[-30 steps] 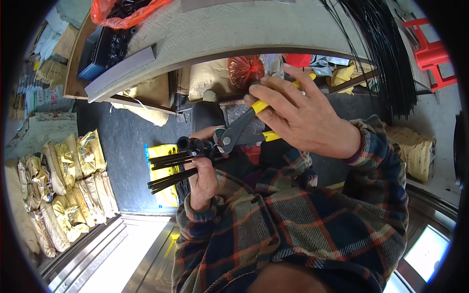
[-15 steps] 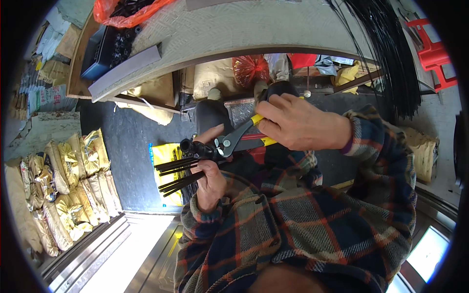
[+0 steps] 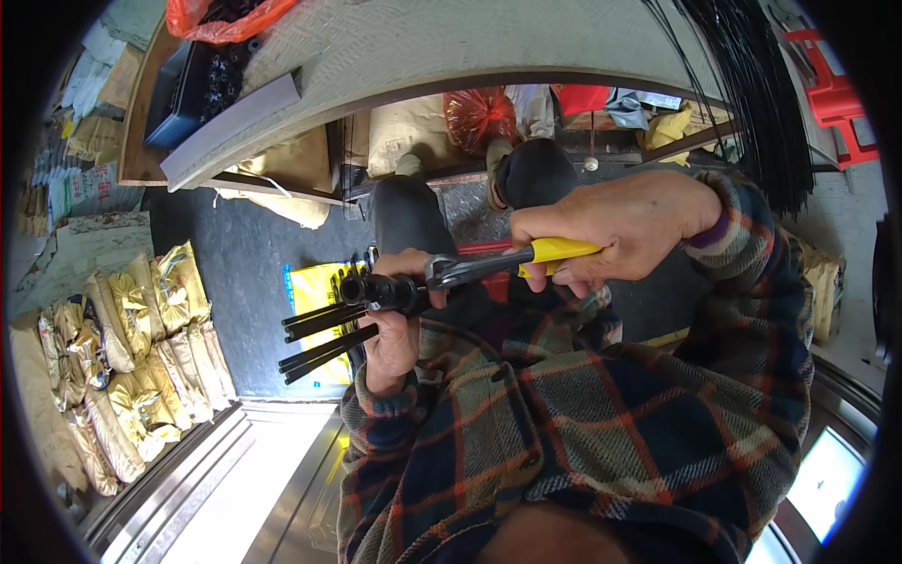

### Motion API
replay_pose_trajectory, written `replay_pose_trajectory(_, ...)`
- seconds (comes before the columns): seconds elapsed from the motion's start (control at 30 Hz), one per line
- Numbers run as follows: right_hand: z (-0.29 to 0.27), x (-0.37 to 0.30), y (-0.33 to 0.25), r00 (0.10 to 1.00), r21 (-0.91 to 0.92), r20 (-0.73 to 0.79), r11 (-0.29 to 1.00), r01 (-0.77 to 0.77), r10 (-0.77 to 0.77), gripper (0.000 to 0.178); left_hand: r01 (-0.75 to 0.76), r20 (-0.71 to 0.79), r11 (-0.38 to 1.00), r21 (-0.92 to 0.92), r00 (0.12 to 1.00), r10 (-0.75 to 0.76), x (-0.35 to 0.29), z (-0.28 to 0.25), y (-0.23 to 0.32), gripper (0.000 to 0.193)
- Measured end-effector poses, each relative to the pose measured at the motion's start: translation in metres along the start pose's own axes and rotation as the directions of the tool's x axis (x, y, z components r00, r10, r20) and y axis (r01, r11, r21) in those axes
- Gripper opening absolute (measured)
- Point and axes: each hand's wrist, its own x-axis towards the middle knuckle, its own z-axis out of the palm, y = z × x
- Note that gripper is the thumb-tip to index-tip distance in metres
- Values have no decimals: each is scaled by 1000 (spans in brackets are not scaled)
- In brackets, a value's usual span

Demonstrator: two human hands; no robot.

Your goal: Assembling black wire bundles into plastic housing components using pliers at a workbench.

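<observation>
The black tubular fitting (image 3: pixel 380 290) sits within the grip of our left hand (image 3: pixel 393 340), its open end facing out to the left, thumb and fingers closed around its body. Below and left of that grip, thin black rods (image 3: pixel 329 354) jut out in a loose fan. To the right, the head of our pincers (image 3: pixel 484 267) meets the fitting's near end. Our right hand (image 3: pixel 628 230) is wrapped about the yellow handles (image 3: pixel 567 249). We see the tool nearly edge-on, so we cannot fairly tell whether its jaws have bitten on anything.

To work well here, we would judge it best to hold the fitting firm, line the pincers up squarely, keep our left fingertips clear of the jaws, and squeeze evenly without twisting.
</observation>
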Motion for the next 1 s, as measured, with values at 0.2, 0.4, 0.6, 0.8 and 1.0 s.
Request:
replay_pose_trajectory(0.2, -11, 3, 6, 996, -327, -10, 942, 81, -89, 20, 0, -51, 993, 117, 999, 6, 3, 6, -8, 71)
replay_pose_trajectory(0.4, -14, 13, 4, 988, -349, -64, 931, 107, -137, 29, -18, -174, 983, 185, 983, 51, 10, 9, -10, 77)
replay_pose_trajectory(0.6, -89, 6, 63, 544, -671, -741, 475, -569, -394, 30, -219, -134, 903, 370, 949, 285, 22, 9, -34, 28)
replay_pose_trajectory(0.8, -23, 40, 66, 696, -929, -371, 258, -266, -615, 34, -493, -495, 869, -50, 768, 407, 46, -2, 15, 31)
replay_pose_trajectory(1.0, 60, 92, 101, 416, -109, -822, 824, 556, -390, 44, -466, -585, 575, -672, 811, -26, 65, -54, 0, 42)
